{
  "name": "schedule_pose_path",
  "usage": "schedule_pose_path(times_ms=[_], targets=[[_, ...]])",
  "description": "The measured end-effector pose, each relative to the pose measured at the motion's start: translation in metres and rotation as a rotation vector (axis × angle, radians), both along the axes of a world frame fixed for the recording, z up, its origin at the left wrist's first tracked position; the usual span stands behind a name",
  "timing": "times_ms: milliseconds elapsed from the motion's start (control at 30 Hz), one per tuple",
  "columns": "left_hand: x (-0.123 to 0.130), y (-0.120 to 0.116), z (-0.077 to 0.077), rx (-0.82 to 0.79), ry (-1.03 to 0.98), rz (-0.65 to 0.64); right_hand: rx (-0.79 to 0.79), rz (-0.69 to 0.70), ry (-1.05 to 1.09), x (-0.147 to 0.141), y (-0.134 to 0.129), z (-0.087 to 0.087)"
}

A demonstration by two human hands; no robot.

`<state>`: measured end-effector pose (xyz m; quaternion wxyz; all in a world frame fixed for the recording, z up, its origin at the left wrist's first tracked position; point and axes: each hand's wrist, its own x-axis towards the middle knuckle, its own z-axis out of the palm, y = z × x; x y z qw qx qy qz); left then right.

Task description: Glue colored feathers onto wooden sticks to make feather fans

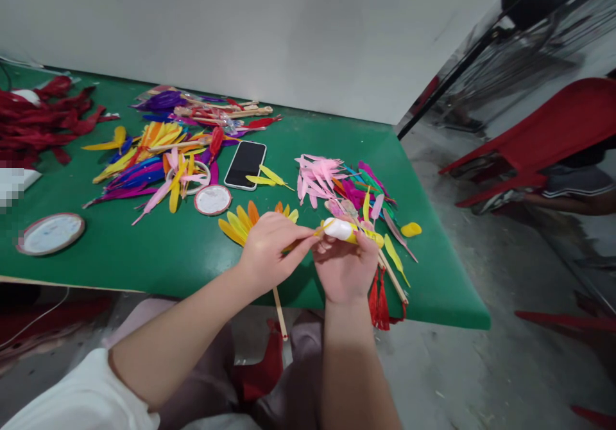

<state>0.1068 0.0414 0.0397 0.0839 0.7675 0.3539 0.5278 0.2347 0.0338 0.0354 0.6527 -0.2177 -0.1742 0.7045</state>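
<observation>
My right hand point(347, 266) is closed around a small yellow and white glue bottle point(339, 229), its white end pointing left. At that white end, my left hand point(274, 240) pinches a small yellow-orange feather point(319, 230) between thumb and fingertips. The feather and the bottle end meet or nearly meet; I cannot tell which. Below my left hand lies a feather fan point(240, 221) with yellow and orange feathers, partly hidden. Its wooden stick point(280, 314) sticks out past the table edge. Just right of my right hand lie another wooden stick point(394, 279) and red tassels point(379, 298).
On the green table point(443, 282) lie pink feathers point(320, 176), a phone point(245, 165) and piles of coloured feathers point(158, 141). Round white discs point(212, 199) and dark red pieces point(52, 122) are at left. A red chair point(563, 135) stands at right.
</observation>
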Motion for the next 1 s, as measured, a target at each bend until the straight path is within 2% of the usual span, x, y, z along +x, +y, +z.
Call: schedule_pose_path(times_ms=[267,367,467,600,733,833,1000], targets=[[-0.002,0.001,-0.002,0.062,0.052,-0.020,-0.012,-0.036,-0.047,0.001,0.002,0.001],[-0.003,-0.002,0.002,0.013,0.034,-0.115,-0.049,-0.075,-0.087,0.001,0.004,-0.001],[-0.003,-0.005,0.007,-0.161,-0.111,-0.220,-0.105,-0.076,-0.120,0.001,0.006,-0.003],[-0.005,-0.004,0.005,-0.516,-0.385,-0.193,-0.158,-0.061,-0.088,0.000,0.008,-0.004],[-0.006,0.000,-0.001,-0.675,-0.495,-0.218,-0.116,-0.038,-0.080,0.000,0.008,-0.005],[-0.007,0.004,-0.002,-0.652,-0.493,-0.211,-0.071,-0.047,-0.132,-0.001,0.006,-0.005],[-0.012,0.013,0.000,-0.456,-0.369,-0.099,0.018,-0.191,-0.388,-0.001,0.004,-0.005]])
